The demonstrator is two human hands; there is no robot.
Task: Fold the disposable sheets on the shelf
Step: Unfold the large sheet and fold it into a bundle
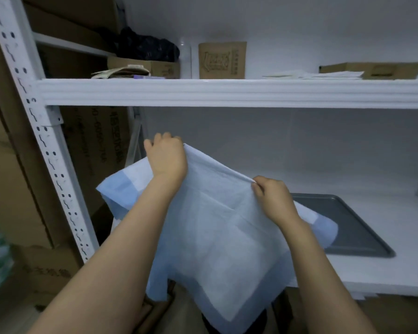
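A pale blue and white disposable sheet (217, 242) hangs in the air in front of the lower shelf (377, 268), doubled over along its top edge. My left hand (167, 157) grips the upper left end of that fold. My right hand (273, 198) pinches the fold's right end, lower than the left. The sheet's bottom drapes past the shelf's front edge, and its blue borders show at the left and right sides.
A dark grey tray (355, 227) lies on the lower shelf, partly under the sheet. The upper shelf (227, 92) carries cardboard boxes (222, 60), a black bag (145, 45) and flat white sheets (316, 74). A perforated white upright (41, 131) and stacked cartons stand at left.
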